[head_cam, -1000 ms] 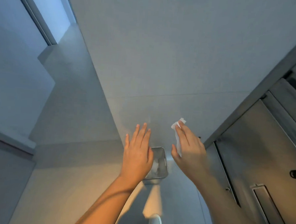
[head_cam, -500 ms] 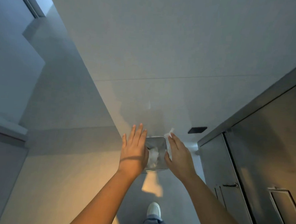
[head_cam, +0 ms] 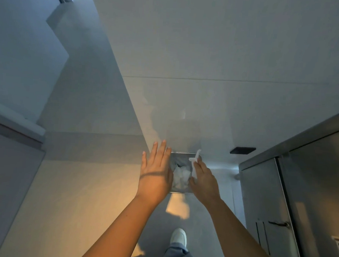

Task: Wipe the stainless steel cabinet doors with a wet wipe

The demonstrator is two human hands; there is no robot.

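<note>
You are holding your left hand (head_cam: 156, 174) out flat, its fingers straight and slightly spread, gripping nothing. It is hovering at the left edge of a small metal bin (head_cam: 183, 153) and is covering that side of it from the head camera.

Your right hand (head_cam: 204, 181) is reaching in over the bin's right edge. Its fingers are curling in and pinching a white wet wipe (head_cam: 194, 161). The wipe is hanging as a narrow twisted strip, with its upper end sticking out past your fingertips toward the far rim. It is lying over the mouth of the bin, and whether it is touching the metal cannot be told from this view.

Crumpled white wipes (head_cam: 181, 176) are lying inside the bin, between your two hands. The bin is standing on the grey floor (head_cam: 95, 183) at the foot of the far wall. A warm patch of light (head_cam: 178, 206) is falling on the floor just near of it.

The stainless steel cabinet doors (head_cam: 263, 192) are standing along the right side, well apart from the wipe. A small handle (head_cam: 279, 224) is showing low on the nearer door. A black rectangular fitting (head_cam: 242, 150) is sitting low on the far wall, between the bin and the cabinet.

Your white shoe (head_cam: 178, 236) and a blue-grey trouser leg (head_cam: 177, 256) are showing at the near edge, between your forearms.
</note>
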